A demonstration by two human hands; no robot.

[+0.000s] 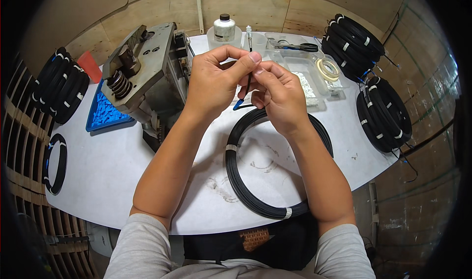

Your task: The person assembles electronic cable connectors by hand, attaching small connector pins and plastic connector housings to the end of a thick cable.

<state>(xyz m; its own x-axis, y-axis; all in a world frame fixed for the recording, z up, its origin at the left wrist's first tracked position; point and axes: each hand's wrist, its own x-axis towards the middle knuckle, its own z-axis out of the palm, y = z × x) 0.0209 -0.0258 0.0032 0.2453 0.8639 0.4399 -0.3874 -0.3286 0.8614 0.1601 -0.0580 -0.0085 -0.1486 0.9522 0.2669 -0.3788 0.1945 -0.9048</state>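
Note:
In front of me my left hand and my right hand are raised close together over the table. Both are closed, thumb against fingers, on one thin black cable. A silvery metal connector points up from above my left thumb. Below the fingers hangs a blue tip; whether it belongs to the same cable end, I cannot tell. Under my hands a large coil of black cable, bound with white tape bands, lies on the white table. My right forearm covers part of that coil.
A metal press stands left, beside a blue tray of small blue pieces. Behind my hands are a white bottle, plastic boxes, black-handled pliers and a tape roll. Coil stacks flank the table, right too.

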